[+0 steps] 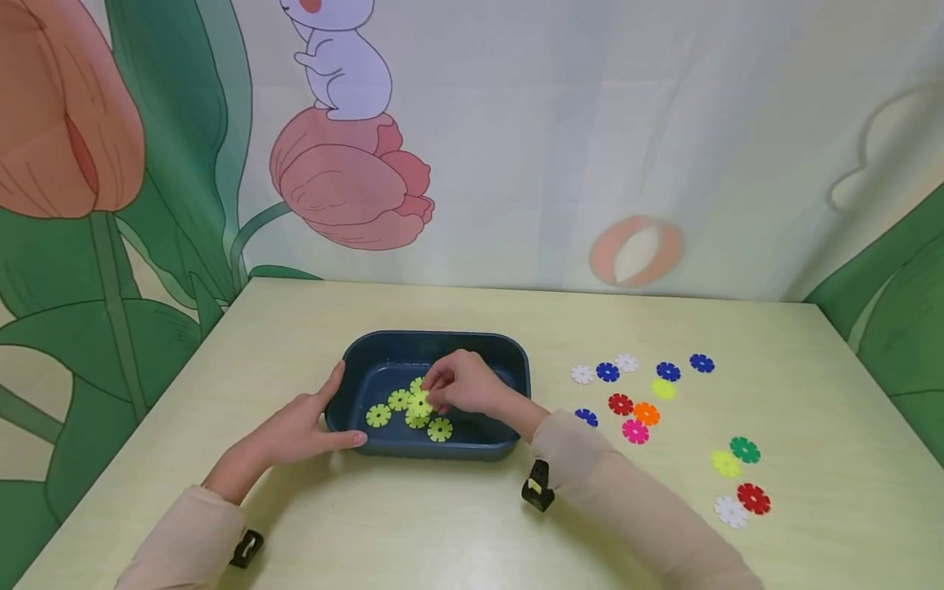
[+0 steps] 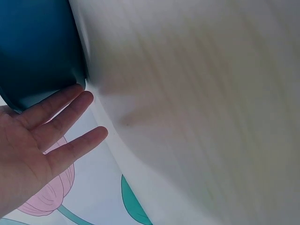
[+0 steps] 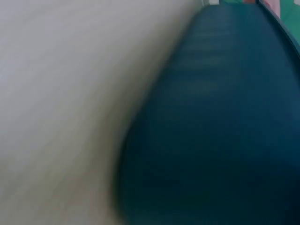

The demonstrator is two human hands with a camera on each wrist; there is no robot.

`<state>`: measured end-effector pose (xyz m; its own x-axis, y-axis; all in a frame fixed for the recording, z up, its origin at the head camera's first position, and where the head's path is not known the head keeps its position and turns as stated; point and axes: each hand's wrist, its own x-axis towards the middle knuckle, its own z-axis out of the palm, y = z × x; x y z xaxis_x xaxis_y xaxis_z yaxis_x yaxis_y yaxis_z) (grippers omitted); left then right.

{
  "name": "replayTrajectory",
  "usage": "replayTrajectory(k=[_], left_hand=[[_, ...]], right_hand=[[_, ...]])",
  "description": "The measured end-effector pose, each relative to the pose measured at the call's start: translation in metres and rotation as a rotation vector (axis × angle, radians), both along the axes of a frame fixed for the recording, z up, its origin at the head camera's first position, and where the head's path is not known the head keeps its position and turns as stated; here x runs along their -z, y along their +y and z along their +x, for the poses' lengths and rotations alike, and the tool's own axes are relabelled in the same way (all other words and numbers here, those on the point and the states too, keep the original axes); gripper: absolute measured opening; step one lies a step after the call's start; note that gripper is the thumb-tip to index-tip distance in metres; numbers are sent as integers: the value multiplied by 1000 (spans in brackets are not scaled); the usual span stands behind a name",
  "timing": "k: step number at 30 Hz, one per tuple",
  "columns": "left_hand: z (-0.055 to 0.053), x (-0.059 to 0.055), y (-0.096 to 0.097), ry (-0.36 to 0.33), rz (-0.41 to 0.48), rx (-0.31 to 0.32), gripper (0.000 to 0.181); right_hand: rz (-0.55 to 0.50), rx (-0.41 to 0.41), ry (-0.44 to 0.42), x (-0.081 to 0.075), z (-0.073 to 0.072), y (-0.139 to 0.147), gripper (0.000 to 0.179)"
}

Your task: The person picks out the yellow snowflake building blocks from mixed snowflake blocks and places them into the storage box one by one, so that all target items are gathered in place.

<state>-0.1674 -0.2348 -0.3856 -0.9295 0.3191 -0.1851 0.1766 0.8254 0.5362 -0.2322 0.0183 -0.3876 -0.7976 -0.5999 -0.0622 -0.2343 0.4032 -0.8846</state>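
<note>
A dark blue rectangular tub (image 1: 450,451) stands on the table with several yellow notched plastic discs (image 1: 378,415) on its floor. My left hand (image 1: 298,430) rests against its left end, the thumb lying by the front rim and the index finger along the side. In the left wrist view, fairly straight fingers (image 2: 70,110) reach to the tub's outer wall (image 2: 42,47). My right hand (image 1: 468,383) is inside the tub and pinches a yellow notched disc (image 1: 419,402) over the others. The right wrist view shows mostly the tub's wall (image 3: 211,117), with that hand out of sight.
Right of the tub, loose notched discs lie scattered: white (image 1: 582,374), blue (image 1: 608,372), red (image 1: 621,404), orange (image 1: 646,414), pink (image 1: 635,432), green (image 1: 745,450) and yellow (image 1: 726,464). A printed curtain (image 1: 501,147) hangs behind the table (image 1: 457,524).
</note>
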Motion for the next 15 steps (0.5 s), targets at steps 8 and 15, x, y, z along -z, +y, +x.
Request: replayTrajectory(k=[8, 15], left_hand=[[0, 3, -1, 4, 12, 5, 108], [-1, 6, -1, 1, 16, 0, 109]], right_hand=[[79, -34, 2, 13, 8, -28, 4], [153, -74, 57, 18, 11, -34, 10]])
